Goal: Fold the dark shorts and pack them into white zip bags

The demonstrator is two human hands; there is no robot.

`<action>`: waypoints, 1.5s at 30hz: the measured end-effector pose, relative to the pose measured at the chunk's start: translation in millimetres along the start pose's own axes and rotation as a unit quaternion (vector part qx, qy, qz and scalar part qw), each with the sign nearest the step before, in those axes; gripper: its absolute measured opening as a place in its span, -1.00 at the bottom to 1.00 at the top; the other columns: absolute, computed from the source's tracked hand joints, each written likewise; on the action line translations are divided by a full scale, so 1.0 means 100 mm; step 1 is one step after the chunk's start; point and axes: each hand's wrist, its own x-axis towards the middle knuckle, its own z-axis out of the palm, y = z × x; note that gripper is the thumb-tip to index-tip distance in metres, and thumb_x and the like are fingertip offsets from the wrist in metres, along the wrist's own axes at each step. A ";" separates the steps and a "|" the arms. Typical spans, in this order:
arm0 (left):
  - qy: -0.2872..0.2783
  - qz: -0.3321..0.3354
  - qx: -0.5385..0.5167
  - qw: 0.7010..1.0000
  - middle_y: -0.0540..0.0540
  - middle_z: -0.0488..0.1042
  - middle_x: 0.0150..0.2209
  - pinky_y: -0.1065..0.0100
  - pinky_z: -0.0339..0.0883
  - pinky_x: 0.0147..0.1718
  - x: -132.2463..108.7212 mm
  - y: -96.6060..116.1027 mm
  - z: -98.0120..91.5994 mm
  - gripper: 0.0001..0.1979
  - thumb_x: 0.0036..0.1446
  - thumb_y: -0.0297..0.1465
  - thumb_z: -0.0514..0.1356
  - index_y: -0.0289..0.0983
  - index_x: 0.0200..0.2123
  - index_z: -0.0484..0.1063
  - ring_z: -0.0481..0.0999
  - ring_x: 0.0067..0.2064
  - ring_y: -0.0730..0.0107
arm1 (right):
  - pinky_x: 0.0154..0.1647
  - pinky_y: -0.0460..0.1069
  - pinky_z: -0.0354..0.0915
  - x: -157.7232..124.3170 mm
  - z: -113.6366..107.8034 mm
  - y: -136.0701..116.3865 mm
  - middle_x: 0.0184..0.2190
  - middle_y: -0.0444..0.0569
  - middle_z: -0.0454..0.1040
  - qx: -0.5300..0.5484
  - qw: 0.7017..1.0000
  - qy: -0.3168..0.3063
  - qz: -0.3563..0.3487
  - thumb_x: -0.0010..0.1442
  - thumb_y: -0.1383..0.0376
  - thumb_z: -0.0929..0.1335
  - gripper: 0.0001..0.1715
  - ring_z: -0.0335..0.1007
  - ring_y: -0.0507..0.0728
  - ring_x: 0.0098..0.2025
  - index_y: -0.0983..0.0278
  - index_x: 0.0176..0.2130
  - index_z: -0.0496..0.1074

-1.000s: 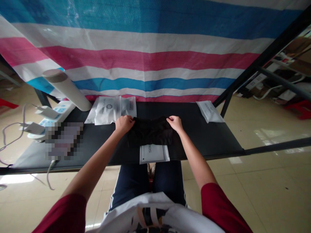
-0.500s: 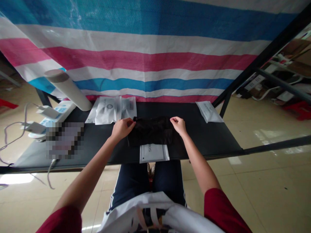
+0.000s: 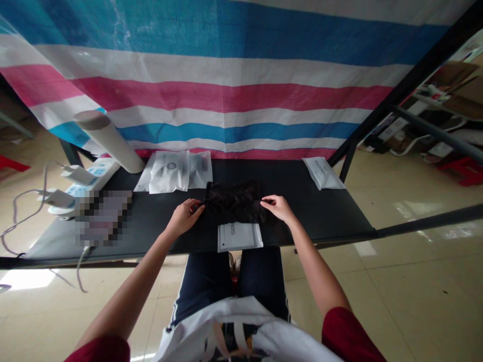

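Note:
A dark, crumpled piece of black cloth (image 3: pixel 234 198) lies spread on the black table in front of me; its exact kind is hard to make out against the dark top. At its left edge, my left hand (image 3: pixel 185 216) is closed with thumb and fingers pinching the fabric. My right hand (image 3: pixel 279 207) pinches the opposite edge in the same way. Partly under the cloth's near side lies a flat white zip bag (image 3: pixel 240 238) with dark lettering, reaching to the table's front edge.
Several frosted plastic bags (image 3: pixel 169 171) lie at the back left, and another white bag (image 3: pixel 323 173) at the back right. A white bottle (image 3: pixel 113 143), a power strip (image 3: pixel 96 176) with chargers and a blurred-out phone-like object (image 3: pixel 103 216) with a cable occupy the left. A striped sheet (image 3: pixel 226 95) hangs behind.
Both hands have come down along the cloth's sides toward me, the left also slightly leftward. The cloth looks flatter and straighter at its far edge. The bags have stayed in place.

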 end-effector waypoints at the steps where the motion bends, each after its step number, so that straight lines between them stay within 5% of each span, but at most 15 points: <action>1: 0.003 -0.001 0.000 1.000 -0.09 0.52 -0.34 0.34 0.32 -0.37 0.00 0.00 -0.01 -0.62 0.18 -0.07 0.10 -0.25 -0.20 0.49 0.47 -0.40 0.35 | -0.35 -0.01 0.34 0.00 -0.01 0.00 -0.27 0.04 0.62 -0.002 1.000 0.000 -0.004 0.06 0.05 0.44 -0.61 0.46 0.11 -0.39 0.27 -0.23 0.60; 14: 0.071 -0.013 -0.081 0.994 -0.04 0.50 -0.40 0.42 0.21 -0.48 0.07 0.23 -0.20 -0.67 0.14 -0.12 0.15 -0.26 -0.24 0.49 0.40 -0.43 0.42 | -0.36 -0.01 0.31 -0.03 -0.15 -0.21 -0.31 0.02 0.59 0.058 0.996 0.059 -0.024 0.05 0.05 0.43 -0.62 0.43 0.11 -0.40 0.28 -0.26 0.56; 21: 0.069 -0.005 -0.123 0.990 -0.03 0.45 -0.39 0.41 0.19 -0.51 -0.37 0.34 -0.23 -0.69 0.15 -0.12 0.18 -0.25 -0.24 0.49 0.31 -0.48 0.49 | -0.39 -0.03 0.31 -0.47 -0.26 -0.41 -0.28 0.01 0.57 0.072 0.996 0.045 -0.022 0.08 0.11 0.44 -0.70 0.44 0.11 -0.37 0.27 -0.26 0.55; 29: 0.063 0.044 -0.103 0.992 -0.10 0.49 -0.21 0.36 0.29 -0.39 -0.83 0.36 -0.17 -0.81 0.20 -0.23 0.18 -0.19 -0.23 0.51 0.47 -0.22 0.33 | -0.59 -0.06 0.19 -1.02 -0.17 -0.39 -0.25 0.03 0.49 0.044 0.995 0.071 -0.048 0.11 0.19 0.42 -0.86 0.38 0.11 -0.38 0.21 -0.32 0.52; 45: 0.066 0.103 0.040 0.992 -0.14 0.39 -0.16 0.22 0.38 -0.17 -1.28 0.28 0.12 -0.82 0.20 -0.31 0.18 -0.18 -0.24 0.58 0.37 -0.18 0.27 | -0.42 0.00 0.36 -1.51 0.20 -0.13 -0.22 0.03 0.48 -0.110 0.974 0.159 -0.118 0.08 0.42 0.34 -0.83 0.43 0.18 -0.20 0.21 -0.31 0.50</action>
